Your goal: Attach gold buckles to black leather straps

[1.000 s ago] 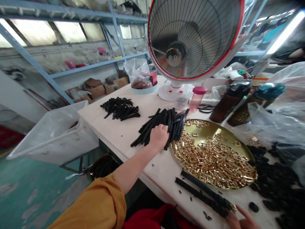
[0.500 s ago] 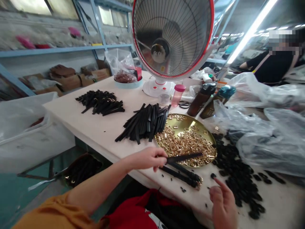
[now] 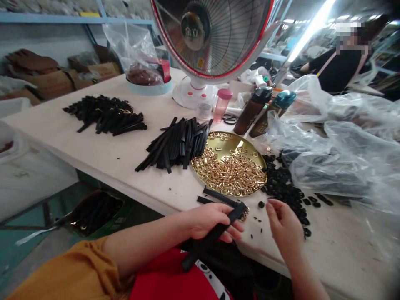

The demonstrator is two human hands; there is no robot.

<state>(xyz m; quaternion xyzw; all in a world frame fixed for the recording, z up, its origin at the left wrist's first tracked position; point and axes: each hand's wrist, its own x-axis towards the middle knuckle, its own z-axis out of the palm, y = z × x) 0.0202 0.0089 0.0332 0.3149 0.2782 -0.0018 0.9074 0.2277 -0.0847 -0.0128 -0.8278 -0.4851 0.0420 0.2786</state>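
Note:
My left hand [image 3: 208, 221] is palm up over the table's front edge, its thumb across a flat black strap [image 3: 208, 239] that slants down toward my lap. My right hand [image 3: 286, 229] has its fingers curled in beside a small black loop [image 3: 261, 204] on the table. Whether anything is pinched in those fingers is hidden. Just beyond the left hand lie black straps [image 3: 218, 195] with gold buckles [image 3: 245, 213] at their ends. A round gold tray [image 3: 229, 146] behind them carries many loose gold buckles. Small black loops [image 3: 283, 183] are heaped at its right.
Plain black straps [image 3: 179, 143] lie left of the tray, with another black strap pile [image 3: 104, 114] farther left. A round heater [image 3: 212, 37], a pink cup [image 3: 223, 106] and dark bottles [image 3: 253, 110] stand behind. Clear plastic bags [image 3: 340, 162] cover the right side. A person [image 3: 340, 68] sits beyond.
My left hand has moved down and nearer to me, turning palm up with the strap now slanting toward my lap. My right hand has moved up and its fingers have curled in. The view has shifted.

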